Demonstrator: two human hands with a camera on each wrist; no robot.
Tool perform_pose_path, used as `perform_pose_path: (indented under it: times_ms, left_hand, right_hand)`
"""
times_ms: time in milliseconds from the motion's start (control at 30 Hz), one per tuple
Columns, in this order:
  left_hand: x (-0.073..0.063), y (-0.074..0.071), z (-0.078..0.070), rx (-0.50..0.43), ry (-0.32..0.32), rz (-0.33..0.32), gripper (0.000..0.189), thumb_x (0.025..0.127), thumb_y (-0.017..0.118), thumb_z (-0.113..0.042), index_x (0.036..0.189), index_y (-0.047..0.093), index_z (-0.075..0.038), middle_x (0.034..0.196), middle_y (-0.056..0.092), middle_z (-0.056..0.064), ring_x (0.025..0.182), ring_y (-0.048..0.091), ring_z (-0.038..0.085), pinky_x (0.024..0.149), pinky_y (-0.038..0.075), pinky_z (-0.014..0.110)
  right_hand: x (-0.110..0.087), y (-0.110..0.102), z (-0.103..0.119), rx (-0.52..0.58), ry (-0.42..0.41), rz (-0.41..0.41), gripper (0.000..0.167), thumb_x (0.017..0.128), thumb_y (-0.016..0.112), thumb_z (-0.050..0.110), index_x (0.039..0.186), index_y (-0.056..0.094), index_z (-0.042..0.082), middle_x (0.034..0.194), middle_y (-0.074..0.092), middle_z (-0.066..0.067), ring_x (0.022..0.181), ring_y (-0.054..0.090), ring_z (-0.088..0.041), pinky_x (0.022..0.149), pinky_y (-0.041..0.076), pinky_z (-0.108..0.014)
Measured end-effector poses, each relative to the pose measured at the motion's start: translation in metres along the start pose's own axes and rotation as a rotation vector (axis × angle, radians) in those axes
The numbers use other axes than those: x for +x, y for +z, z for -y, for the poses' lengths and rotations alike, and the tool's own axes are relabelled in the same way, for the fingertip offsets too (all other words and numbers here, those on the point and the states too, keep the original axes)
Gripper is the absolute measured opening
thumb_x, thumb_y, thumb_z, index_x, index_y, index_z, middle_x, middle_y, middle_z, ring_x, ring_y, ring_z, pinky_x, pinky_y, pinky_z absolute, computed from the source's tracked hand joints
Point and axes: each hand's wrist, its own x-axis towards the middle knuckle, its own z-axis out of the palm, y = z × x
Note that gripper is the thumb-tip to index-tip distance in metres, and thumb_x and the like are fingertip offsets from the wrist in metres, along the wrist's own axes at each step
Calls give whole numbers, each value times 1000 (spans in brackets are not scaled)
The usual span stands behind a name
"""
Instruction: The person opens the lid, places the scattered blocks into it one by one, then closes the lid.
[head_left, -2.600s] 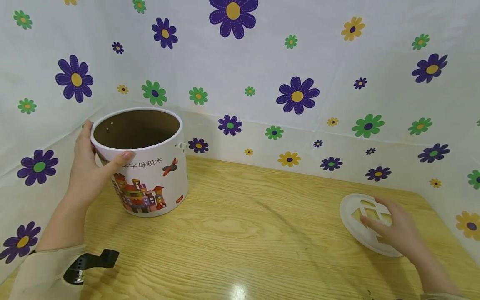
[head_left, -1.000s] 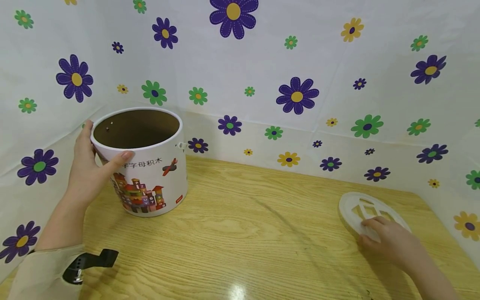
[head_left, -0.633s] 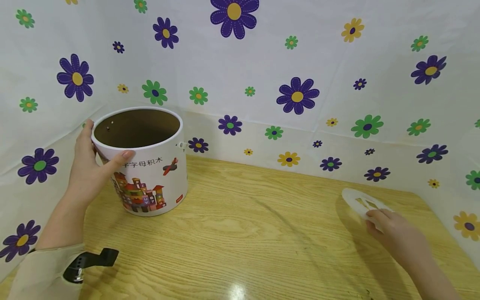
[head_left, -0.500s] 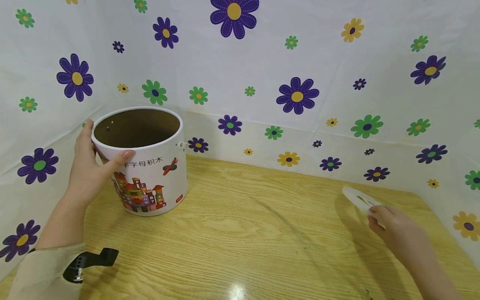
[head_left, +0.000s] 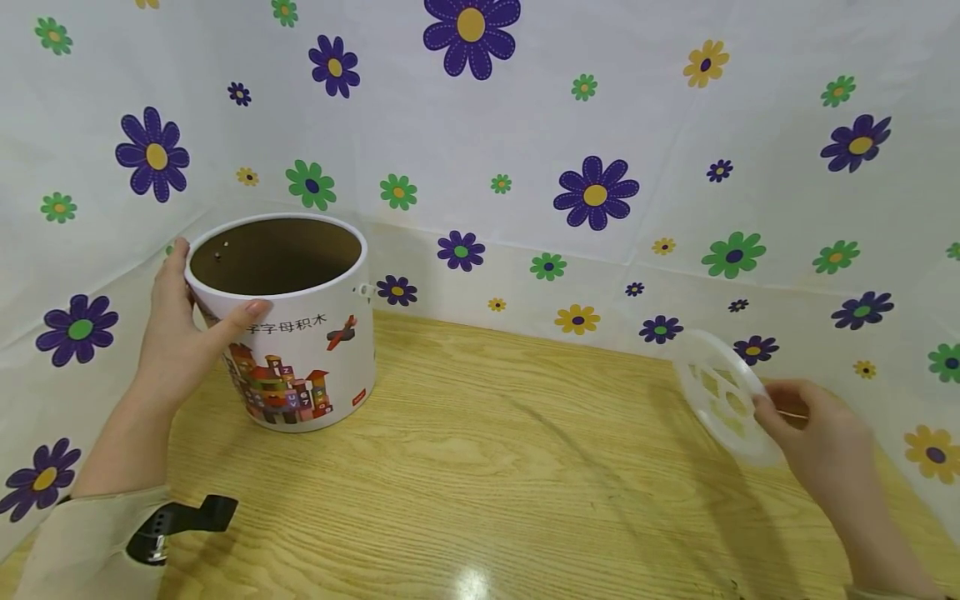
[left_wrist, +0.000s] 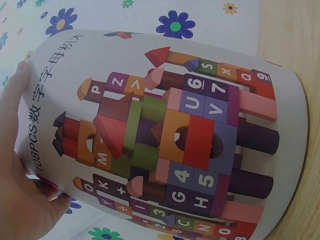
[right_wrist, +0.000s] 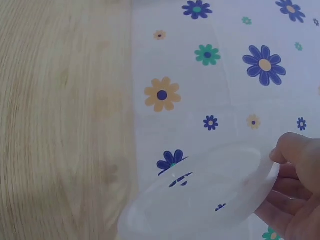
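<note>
At the left, a white bucket (head_left: 315,358) printed with toy blocks stands upright on the table, its top uncovered. My left hand (head_left: 176,342) grips its left side near the rim, thumb across the front and fingers round the far side. In the left wrist view the bucket's printed wall (left_wrist: 125,60) fills most of the picture. On the right, my right hand (head_left: 821,433) pinches the edge of a round white lid (head_left: 701,348) with cut-out holes. The lid is held steeply tilted over the table. Thumb and curled fingers on the lid (right_wrist: 190,210) show in the right wrist view.
The wooden table (head_left: 480,450) spreads between the bucket and the lid. A white cloth (head_left: 510,125) with printed flowers rises behind and at both sides. A black strap (head_left: 180,525) sits at the left sleeve.
My right hand has gone from resting over the flat lid to pinching its edge. The lid has been raised and tipped up, turning its face. The left hand and bucket stay put.
</note>
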Motion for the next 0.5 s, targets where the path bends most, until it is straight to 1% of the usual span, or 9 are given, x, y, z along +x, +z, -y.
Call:
perform_pose_path:
  times_ms: [100, 167, 200, 300, 333, 400, 433, 500]
  left_hand:
    - [0, 0, 0, 1, -1, 1, 98, 86, 69, -28, 153, -2, -28, 157, 7, 8, 144, 8, 28, 113, 9, 51]
    - [0, 0, 0, 2, -3, 2, 98, 86, 69, -28, 153, -2, -29, 157, 7, 8, 144, 8, 28, 113, 9, 51]
    - [0, 0, 0, 3, -5, 3, 98, 86, 69, -28, 153, -2, -28, 157, 7, 8, 144, 8, 28, 113, 9, 51]
    - [-1, 0, -1, 1, -11, 4, 98, 86, 68, -29, 153, -3, -28, 157, 6, 8, 144, 7, 29, 113, 9, 51]
    - [-1, -1, -1, -1, -11, 5, 98, 86, 68, -28, 153, -3, -28, 157, 6, 8, 144, 7, 29, 113, 9, 51]
    - [-1, -1, -1, -4, -9, 6, 98, 86, 68, -28, 153, -2, -28, 157, 6, 8, 144, 7, 29, 113, 9, 51]
    - [0, 0, -1, -4, -7, 6, 97, 86, 69, -28, 154, -2, -28, 157, 7, 9, 144, 7, 29, 113, 9, 51]
    - [0, 0, 0, -2, -1, 6, 97, 86, 69, -28, 153, -2, -29, 156, 8, 9, 144, 8, 29, 113, 9, 51]
  right_hand:
    - [1, -2, 4, 21, 31, 16, 31, 92, 64, 20, 109, 61, -6, 102, 66, -27, 90, 63, -44, 58, 38, 0]
    - [2, -3, 7, 34, 66, 35, 35, 93, 62, 25, 110, 61, -5, 103, 66, -27, 92, 62, -43, 58, 39, -3]
    - [2, -3, 8, 43, 91, 52, 38, 94, 61, 28, 112, 61, -5, 105, 65, -27, 92, 62, -43, 58, 40, -6]
    - [4, -4, 9, 88, 162, 102, 45, 95, 57, 36, 115, 60, -4, 109, 64, -26, 84, 63, -17, 59, 43, -11]
    - [5, -3, 9, 133, 182, 125, 46, 96, 56, 36, 117, 59, -5, 110, 63, -25, 82, 61, -9, 60, 45, -12]
    - [6, -1, 8, 238, 215, 168, 48, 97, 54, 34, 120, 56, -8, 106, 64, -19, 79, 57, 3, 64, 51, -16]
    - [7, 1, 7, 295, 229, 186, 48, 98, 53, 32, 122, 54, -10, 104, 64, -14, 78, 55, 8, 65, 52, -16]
    - [7, 6, 6, 416, 267, 225, 50, 99, 51, 30, 123, 50, -13, 101, 62, -3, 79, 58, 6, 70, 54, -19]
